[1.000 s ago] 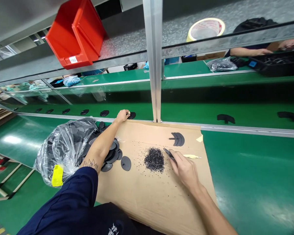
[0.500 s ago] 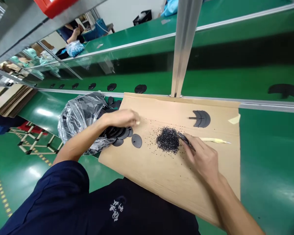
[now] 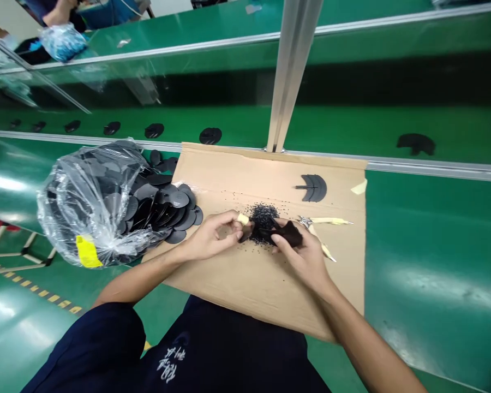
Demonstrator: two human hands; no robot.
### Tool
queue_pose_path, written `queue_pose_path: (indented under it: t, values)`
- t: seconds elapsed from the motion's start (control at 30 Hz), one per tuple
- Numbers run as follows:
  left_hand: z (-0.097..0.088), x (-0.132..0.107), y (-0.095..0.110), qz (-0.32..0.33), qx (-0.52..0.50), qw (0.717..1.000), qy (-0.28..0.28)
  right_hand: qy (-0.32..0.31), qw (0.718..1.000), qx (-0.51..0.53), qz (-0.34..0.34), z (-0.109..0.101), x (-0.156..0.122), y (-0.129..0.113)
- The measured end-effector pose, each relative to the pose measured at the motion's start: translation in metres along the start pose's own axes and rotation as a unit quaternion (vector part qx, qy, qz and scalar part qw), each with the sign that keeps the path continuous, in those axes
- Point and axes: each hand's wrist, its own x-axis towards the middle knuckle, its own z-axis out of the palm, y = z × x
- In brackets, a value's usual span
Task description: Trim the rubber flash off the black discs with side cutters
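My left hand (image 3: 217,236), with yellow tape round a fingertip, pinches the edge of a dark oval disc (image 3: 246,233) between thumb and fingers. Close beside it, my right hand (image 3: 306,256) grips a black plastic piece (image 3: 289,233), its thumb on the near side. Both pieces are over a heap of small black bits (image 3: 263,214) on a brown cardboard sheet (image 3: 245,295). Pliers with pale yellow handles (image 3: 331,220) lie just behind my right hand, partly hidden by it. Farther back on the sheet rests a curved black part with a thin stem (image 3: 314,188).
At left, a clear plastic bag (image 3: 85,202) full of black discs spills a pile of discs (image 3: 169,210) onto the cardboard. Metal post (image 3: 291,76) rises behind the sheet. Several black parts (image 3: 154,130) lie along the green surface beyond the rail. Another person's arm (image 3: 60,12) shows at upper left.
My left hand has come from the disc pile to the right, now holding a disc; the lone disc on the cardboard is gone. My right hand has turned its black piece. The view has shifted.
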Motion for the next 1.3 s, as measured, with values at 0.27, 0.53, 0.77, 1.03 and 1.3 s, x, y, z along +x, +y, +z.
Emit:
queue_pose_path:
  t: [0.27, 0.53, 0.77, 1.03, 1.3]
  values:
    - [0.05, 0.023, 0.004, 0.233, 0.226, 0.942, 0.087, 0.044, 0.989, 0.112, 0.085, 0.011, 0.004, -0.012]
    - [0.045, 0.019, -0.002, 0.221, 0.2, 0.94, 0.168, -0.033, 0.978, 0.154, 0.137, 0.013, 0.006, -0.013]
    - [0.034, 0.015, -0.002, 0.031, -0.025, 0.986, 0.159, -0.074, 0.969, 0.166, 0.17, 0.013, 0.005, -0.012]
    - [0.047, 0.009, -0.015, 0.004, 0.068, 0.989, 0.132, -0.17, 0.958, 0.149, 0.175, 0.016, -0.002, -0.009]
    - [0.055, 0.008, -0.022, 0.054, 0.172, 0.974, 0.134, -0.158, 0.962, 0.123, 0.185, 0.021, -0.004, -0.009]
